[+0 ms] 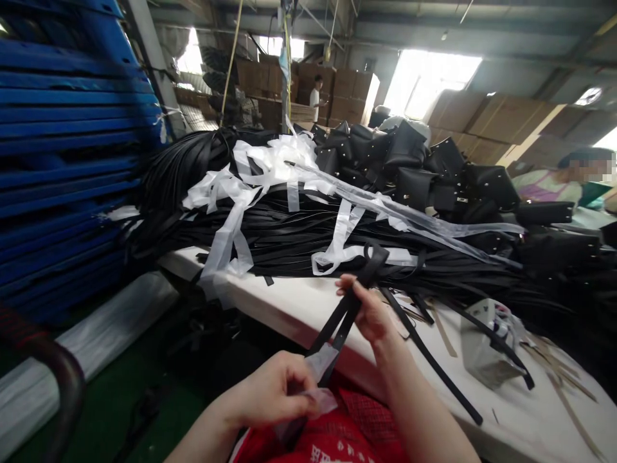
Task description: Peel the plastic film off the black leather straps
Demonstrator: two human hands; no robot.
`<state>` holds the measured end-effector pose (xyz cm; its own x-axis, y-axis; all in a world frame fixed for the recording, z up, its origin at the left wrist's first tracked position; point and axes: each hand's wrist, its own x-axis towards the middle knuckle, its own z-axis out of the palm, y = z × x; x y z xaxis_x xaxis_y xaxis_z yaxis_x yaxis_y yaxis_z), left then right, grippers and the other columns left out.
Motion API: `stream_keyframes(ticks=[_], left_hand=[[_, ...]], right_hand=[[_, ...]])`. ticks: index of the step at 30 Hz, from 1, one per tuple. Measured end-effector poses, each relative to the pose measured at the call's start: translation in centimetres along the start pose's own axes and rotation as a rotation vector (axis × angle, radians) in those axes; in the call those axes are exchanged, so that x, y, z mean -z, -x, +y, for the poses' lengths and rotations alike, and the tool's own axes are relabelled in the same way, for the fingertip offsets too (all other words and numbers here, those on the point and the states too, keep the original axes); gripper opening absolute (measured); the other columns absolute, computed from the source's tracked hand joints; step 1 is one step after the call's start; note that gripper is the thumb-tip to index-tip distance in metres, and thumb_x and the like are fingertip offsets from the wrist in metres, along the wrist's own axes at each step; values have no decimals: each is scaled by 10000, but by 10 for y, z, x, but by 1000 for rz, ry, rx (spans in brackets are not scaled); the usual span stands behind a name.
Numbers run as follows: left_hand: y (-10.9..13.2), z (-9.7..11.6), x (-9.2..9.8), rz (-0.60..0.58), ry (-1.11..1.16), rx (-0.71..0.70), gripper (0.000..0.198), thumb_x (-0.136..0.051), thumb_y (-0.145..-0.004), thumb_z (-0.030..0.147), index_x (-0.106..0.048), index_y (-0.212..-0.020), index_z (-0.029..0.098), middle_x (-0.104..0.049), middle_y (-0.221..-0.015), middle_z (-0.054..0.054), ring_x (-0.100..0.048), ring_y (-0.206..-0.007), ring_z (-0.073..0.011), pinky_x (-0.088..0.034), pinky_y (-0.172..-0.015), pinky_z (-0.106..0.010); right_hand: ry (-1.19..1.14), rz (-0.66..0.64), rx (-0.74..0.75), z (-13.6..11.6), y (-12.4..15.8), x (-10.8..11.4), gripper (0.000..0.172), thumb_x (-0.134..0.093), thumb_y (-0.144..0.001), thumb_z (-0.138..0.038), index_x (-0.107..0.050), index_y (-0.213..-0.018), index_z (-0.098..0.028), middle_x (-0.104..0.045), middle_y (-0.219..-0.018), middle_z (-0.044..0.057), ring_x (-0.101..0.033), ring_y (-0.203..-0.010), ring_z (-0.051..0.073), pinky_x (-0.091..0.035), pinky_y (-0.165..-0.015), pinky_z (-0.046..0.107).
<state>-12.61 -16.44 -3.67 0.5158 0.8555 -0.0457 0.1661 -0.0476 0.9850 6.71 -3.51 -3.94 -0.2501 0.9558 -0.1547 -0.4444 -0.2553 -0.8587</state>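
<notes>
The doubled black strap [330,326] is held up at the near edge of the worktop [284,302], its looped end upward. The right hand [369,312] has its grip closed around the strap below that loop; the left hand [282,389], lower and clear of the worktop, has thumb and fingers pinched on a plastic strip [322,361] lying against the strap. The step looks like wrapping; it would probably go best with the two lengths kept level, the right grip steady and the plastic drawn snug without creasing. On the worktop beyond the hands lie a heap of black straps [299,235] and loose white strips [284,154], with black bags [409,186] behind; a white bin [486,360] stands on its right part. Below its near edge, a red garment [357,444] bears white characters, cut off and too blurred to read; no brand is legible.
</notes>
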Motion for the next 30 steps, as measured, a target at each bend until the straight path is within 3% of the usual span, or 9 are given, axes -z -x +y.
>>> stream_keyframes(ticks=[3,5,10,13,17,21,23,26,30], left_hand=[[-8,-1,0,-2,93,21,230,-712,-816,347,-752,-738,134,-707,-729,-49,-631,-694,-161,-484,-672,-239],[-9,-3,3,-35,114,31,227,-725,-801,353,-750,-745,134,-717,-758,-51,-639,-706,-165,-489,-669,-238],[-2,-14,7,-229,79,103,177,-775,-728,327,-762,-737,151,-707,-712,-36,-617,-648,-155,-468,-610,-225],[1,-12,5,-108,24,33,172,-749,-747,324,-760,-740,152,-704,-742,-45,-618,-700,-166,-474,-652,-232],[-5,0,2,-4,12,-12,293,-678,-843,390,-722,-714,131,-674,-729,-52,-599,-676,-149,-466,-640,-229],[-16,4,0,-51,54,13,307,-668,-859,390,-694,-715,120,-668,-707,-50,-599,-644,-143,-470,-616,-231],[-19,3,0,-83,46,24,308,-665,-859,392,-699,-722,118,-670,-693,-50,-601,-628,-146,-471,-603,-239],[-20,5,1,-4,-39,-30,306,-667,-860,400,-725,-723,134,-691,-754,-66,-623,-718,-174,-487,-672,-269],[-16,8,7,181,-202,-157,255,-680,-864,359,-739,-688,183,-722,-789,-69,-614,-930,-219,-454,-895,-336]], right_hand=[[186,-259,-271,31,29,-17,319,-751,-759,-460,-728,-806,-145,-689,-739,47,-600,-644,143,-455,-599,245],[197,-307,-335,38,37,-20,387,-695,-798,-526,-717,-813,-141,-683,-715,52,-596,-601,141,-450,-577,251],[137,25,28,-3,4,8,488,-709,-741,-629,-699,-853,-154,-668,-669,32,-574,-569,127,-426,-512,224],[88,140,159,-19,-11,26,463,-733,-730,-606,-704,-890,-172,-684,-725,31,-581,-621,129,-437,-542,222],[234,-58,56,2,11,20,405,-759,-745,-509,-736,-946,-158,-681,-762,37,-566,-619,132,-448,-581,246],[353,-357,-112,32,45,-1,314,-720,-794,-416,-751,-977,-163,-695,-804,38,-595,-685,147,-467,-647,258],[378,-420,-128,37,53,-8,284,-701,-808,-407,-758,-929,-157,-691,-789,36,-593,-690,142,-463,-657,254],[309,-271,-90,29,50,-6,336,-683,-817,-464,-749,-930,-155,-610,-625,-4,-532,-558,115,-432,-556,238],[348,24,160,3,39,10,414,-671,-811,-552,-744,-956,-172,-572,-595,-8,-534,-519,125,-416,-486,236]])
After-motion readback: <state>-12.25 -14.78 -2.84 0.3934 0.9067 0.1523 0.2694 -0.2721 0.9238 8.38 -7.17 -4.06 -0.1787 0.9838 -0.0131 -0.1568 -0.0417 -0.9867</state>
